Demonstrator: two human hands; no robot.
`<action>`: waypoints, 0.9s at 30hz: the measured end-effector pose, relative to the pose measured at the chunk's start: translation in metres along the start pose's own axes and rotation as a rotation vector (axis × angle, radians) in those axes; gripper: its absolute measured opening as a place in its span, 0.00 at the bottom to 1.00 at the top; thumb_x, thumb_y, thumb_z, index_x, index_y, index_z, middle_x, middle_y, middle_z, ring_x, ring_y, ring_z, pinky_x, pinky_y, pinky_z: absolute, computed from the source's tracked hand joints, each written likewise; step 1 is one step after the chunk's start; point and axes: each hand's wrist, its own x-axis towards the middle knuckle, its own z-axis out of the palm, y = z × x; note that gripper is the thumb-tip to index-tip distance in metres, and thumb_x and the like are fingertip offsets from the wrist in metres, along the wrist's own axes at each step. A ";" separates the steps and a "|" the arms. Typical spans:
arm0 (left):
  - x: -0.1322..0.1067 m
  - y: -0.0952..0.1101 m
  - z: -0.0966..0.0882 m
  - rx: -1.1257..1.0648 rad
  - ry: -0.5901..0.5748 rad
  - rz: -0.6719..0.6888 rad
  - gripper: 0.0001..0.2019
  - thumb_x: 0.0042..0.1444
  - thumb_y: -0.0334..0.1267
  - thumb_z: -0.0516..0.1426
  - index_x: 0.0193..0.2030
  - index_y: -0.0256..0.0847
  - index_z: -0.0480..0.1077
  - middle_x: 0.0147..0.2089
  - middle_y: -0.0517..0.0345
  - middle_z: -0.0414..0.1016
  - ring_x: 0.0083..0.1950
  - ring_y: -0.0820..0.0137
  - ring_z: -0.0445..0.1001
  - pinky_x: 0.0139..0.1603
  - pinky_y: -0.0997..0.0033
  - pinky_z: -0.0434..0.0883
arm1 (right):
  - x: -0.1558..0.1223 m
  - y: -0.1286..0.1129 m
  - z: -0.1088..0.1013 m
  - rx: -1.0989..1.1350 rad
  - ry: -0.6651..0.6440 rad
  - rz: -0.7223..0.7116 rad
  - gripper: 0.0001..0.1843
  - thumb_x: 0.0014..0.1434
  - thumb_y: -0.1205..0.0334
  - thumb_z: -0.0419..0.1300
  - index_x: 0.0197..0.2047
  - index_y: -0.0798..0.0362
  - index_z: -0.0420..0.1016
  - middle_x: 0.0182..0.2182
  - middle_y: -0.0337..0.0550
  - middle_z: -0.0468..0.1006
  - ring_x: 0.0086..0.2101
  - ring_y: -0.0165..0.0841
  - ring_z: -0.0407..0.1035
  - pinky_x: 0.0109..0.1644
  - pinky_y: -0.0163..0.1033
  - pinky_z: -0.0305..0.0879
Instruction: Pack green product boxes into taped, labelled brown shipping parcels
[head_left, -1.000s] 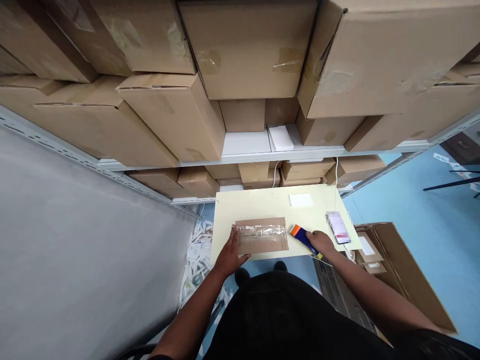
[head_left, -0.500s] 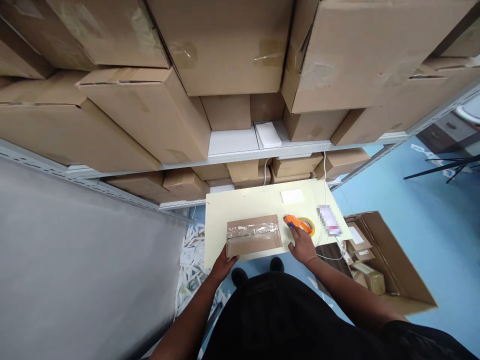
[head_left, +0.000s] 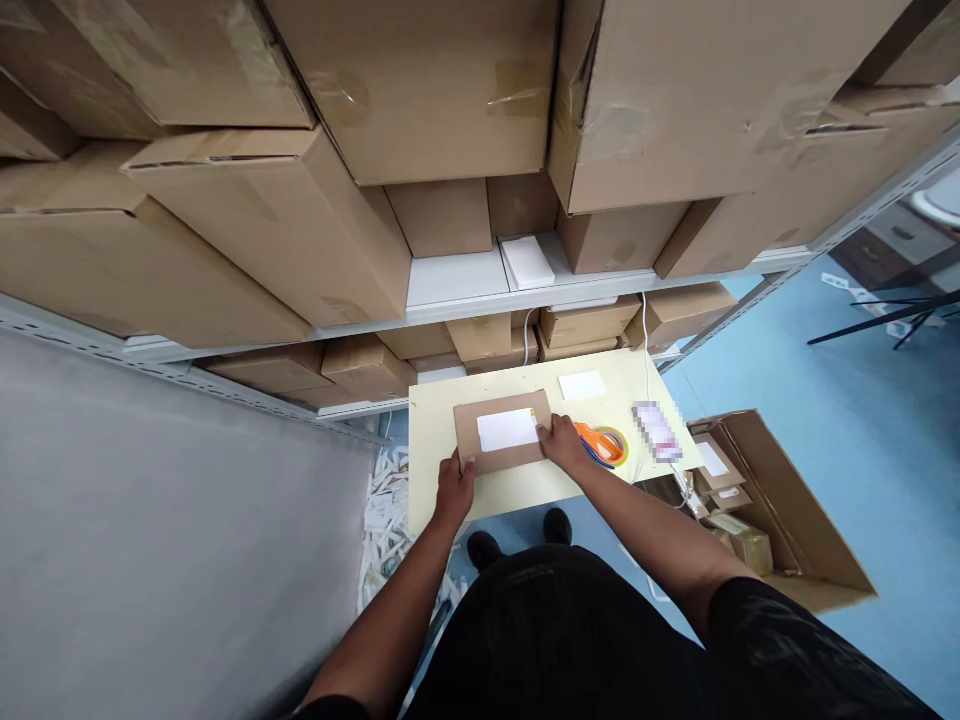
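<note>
A flat brown cardboard box (head_left: 469,432) is held between my two hands over the pale yellow table (head_left: 435,500). Its upper face carries a white label (head_left: 506,430). My left hand (head_left: 456,488) grips the lower left corner, thumb on top. My right hand (head_left: 559,440) is closed on the right edge, the thumb beside the label. Just right of that hand lies an orange tape dispenser (head_left: 596,443) with a roll of tape (head_left: 619,446). The fingers under the box are hidden.
A white card (head_left: 581,385) and a pixelated phone-like object (head_left: 657,431) lie on the table. Shelves of cardboard boxes (head_left: 420,90) rise in front. A large open carton (head_left: 810,540) with parcels stands at the right. Paper scraps (head_left: 382,520) cover the floor at left.
My right hand has left the tape dispenser and taken the box's right edge. The box has been turned over: the taped face was up, now the labelled face is.
</note>
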 end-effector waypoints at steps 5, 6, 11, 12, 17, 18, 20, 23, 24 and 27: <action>0.017 -0.002 0.001 -0.018 -0.036 -0.033 0.27 0.70 0.52 0.45 0.60 0.37 0.72 0.48 0.43 0.76 0.57 0.52 0.73 0.61 0.48 0.70 | -0.003 0.022 0.004 0.076 0.050 -0.070 0.26 0.71 0.48 0.50 0.63 0.55 0.70 0.55 0.53 0.75 0.53 0.41 0.69 0.57 0.39 0.63; 0.012 -0.005 -0.001 -0.031 -0.040 -0.028 0.27 0.70 0.53 0.45 0.61 0.37 0.72 0.51 0.43 0.76 0.58 0.53 0.73 0.61 0.49 0.70 | -0.011 0.036 0.006 0.053 0.127 -0.065 0.26 0.71 0.49 0.50 0.63 0.56 0.70 0.54 0.54 0.75 0.54 0.42 0.68 0.59 0.41 0.62; -0.043 -0.016 -0.012 -0.035 0.059 -0.058 0.25 0.68 0.53 0.49 0.61 0.37 0.71 0.58 0.41 0.72 0.55 0.56 0.76 0.55 0.52 0.75 | -0.045 0.114 0.022 -0.233 0.249 0.095 0.27 0.65 0.45 0.58 0.57 0.58 0.74 0.53 0.60 0.75 0.56 0.52 0.64 0.59 0.51 0.57; -0.055 -0.014 -0.014 -0.026 0.023 -0.027 0.23 0.67 0.53 0.50 0.59 0.39 0.72 0.57 0.43 0.73 0.54 0.57 0.76 0.53 0.54 0.76 | -0.047 0.125 0.024 -0.275 0.208 0.110 0.26 0.65 0.46 0.59 0.56 0.58 0.75 0.53 0.61 0.75 0.56 0.52 0.63 0.59 0.52 0.56; -0.082 0.028 -0.017 0.049 -0.299 0.212 0.15 0.68 0.46 0.51 0.46 0.46 0.78 0.45 0.52 0.78 0.49 0.61 0.77 0.53 0.59 0.76 | -0.037 0.146 0.022 -0.285 0.123 0.060 0.16 0.67 0.56 0.56 0.50 0.56 0.78 0.51 0.60 0.77 0.57 0.52 0.63 0.62 0.53 0.50; -0.077 0.043 -0.014 0.060 -0.349 0.254 0.15 0.69 0.45 0.51 0.45 0.47 0.78 0.45 0.52 0.78 0.49 0.62 0.77 0.54 0.59 0.75 | -0.035 0.146 0.019 -0.234 0.125 0.059 0.16 0.67 0.56 0.56 0.50 0.56 0.78 0.51 0.59 0.78 0.57 0.51 0.63 0.62 0.52 0.51; -0.058 0.076 -0.001 0.070 -0.389 0.315 0.15 0.69 0.45 0.51 0.46 0.45 0.78 0.45 0.52 0.78 0.49 0.62 0.77 0.54 0.60 0.75 | -0.035 0.149 0.010 -0.059 0.117 0.055 0.17 0.67 0.53 0.55 0.48 0.56 0.78 0.48 0.56 0.78 0.54 0.49 0.65 0.60 0.48 0.57; -0.012 0.125 0.029 0.107 -0.343 0.356 0.15 0.65 0.46 0.55 0.52 0.42 0.76 0.52 0.48 0.77 0.56 0.58 0.74 0.60 0.55 0.72 | -0.049 0.155 -0.006 0.325 0.060 -0.032 0.19 0.65 0.46 0.55 0.45 0.53 0.76 0.41 0.49 0.77 0.48 0.44 0.69 0.52 0.43 0.65; 0.005 0.138 0.040 0.107 -0.342 0.353 0.19 0.64 0.47 0.57 0.56 0.41 0.75 0.57 0.46 0.75 0.61 0.56 0.71 0.63 0.53 0.69 | -0.056 0.157 -0.011 0.444 0.039 -0.072 0.20 0.65 0.44 0.56 0.45 0.52 0.76 0.41 0.47 0.77 0.46 0.43 0.70 0.50 0.43 0.66; 0.044 0.169 0.071 0.008 -0.492 0.233 0.23 0.61 0.50 0.59 0.59 0.39 0.74 0.59 0.45 0.75 0.57 0.58 0.74 0.58 0.58 0.72 | -0.077 0.161 -0.024 0.667 -0.015 -0.146 0.20 0.63 0.43 0.60 0.45 0.50 0.76 0.40 0.45 0.76 0.43 0.42 0.71 0.48 0.43 0.67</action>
